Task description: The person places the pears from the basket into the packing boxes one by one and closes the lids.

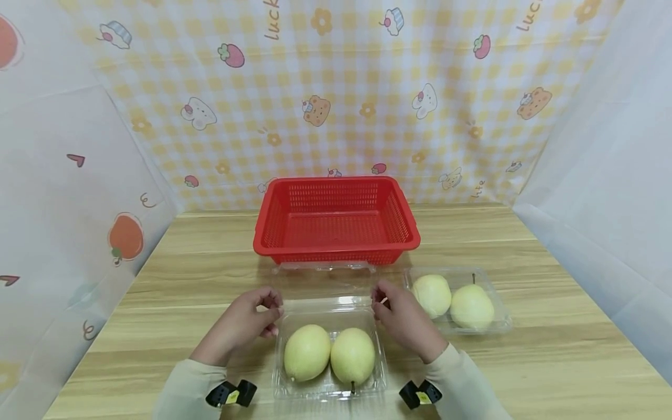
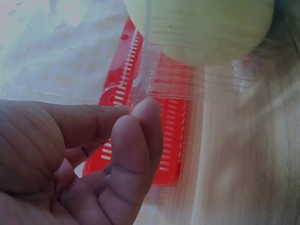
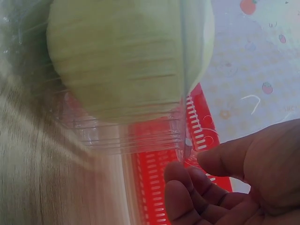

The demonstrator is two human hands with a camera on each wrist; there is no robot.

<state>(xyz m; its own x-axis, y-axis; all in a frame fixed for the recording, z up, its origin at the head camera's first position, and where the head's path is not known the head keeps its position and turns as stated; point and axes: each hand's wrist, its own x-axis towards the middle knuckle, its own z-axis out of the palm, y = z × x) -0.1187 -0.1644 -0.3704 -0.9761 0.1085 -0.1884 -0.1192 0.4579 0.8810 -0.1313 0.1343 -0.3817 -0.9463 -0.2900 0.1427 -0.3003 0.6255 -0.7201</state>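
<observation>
A clear plastic box [image 1: 329, 389] sits at the table's near edge, holding two pale yellow-green pears [image 1: 307, 352] [image 1: 353, 354]. Its clear lid [image 1: 322, 279] lies open towards a red basket [image 1: 336, 248]. My left hand [image 1: 273, 309] pinches the box's far left corner between thumb and forefinger [image 2: 140, 110]. My right hand [image 1: 379, 300] pinches the far right corner. In the left wrist view a pear [image 2: 201, 28] shows through the plastic, with the basket [image 2: 168, 136] behind. The right wrist view shows my right hand's fingertips [image 3: 180, 173] at the plastic corner below a pear [image 3: 126, 61].
A second clear box [image 1: 497, 309] with two pears [image 1: 432, 294] [image 1: 471, 306] stands to the right of my right hand. The red basket holds nothing. Patterned sheets wall in the wooden table [image 1: 525, 361] at the back and both sides.
</observation>
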